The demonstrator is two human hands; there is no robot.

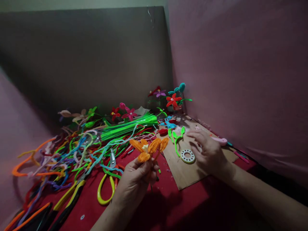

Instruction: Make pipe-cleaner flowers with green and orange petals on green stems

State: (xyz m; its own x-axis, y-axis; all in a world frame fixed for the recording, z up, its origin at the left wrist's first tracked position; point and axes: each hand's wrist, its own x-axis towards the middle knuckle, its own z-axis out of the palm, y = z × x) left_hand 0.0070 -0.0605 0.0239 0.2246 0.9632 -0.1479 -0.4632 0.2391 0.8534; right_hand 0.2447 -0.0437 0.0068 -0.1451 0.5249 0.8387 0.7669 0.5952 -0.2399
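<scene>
An orange pipe-cleaner flower [154, 146] with pale stamens at its centre is pinched in my left hand [139, 176], just below the petals. My right hand [208, 149] hovers over the cardboard sheet [186, 178], fingers apart and slightly curled, with nothing seen in them. Close to its fingertips lie green pipe-cleaner leaves [177, 139] on a bent stem. A white ring with dark holes [187, 156] rests on the cardboard beside this hand.
Scissors [106, 192] and black-and-yellow pliers [72, 195] lie on the red surface at left. A bundle of green pipe cleaners [130, 125] and a loose coloured tangle [62, 163] spread behind them. Finished flowers [173, 101] stand at the back. A pink-handled tool [220, 140] lies at right.
</scene>
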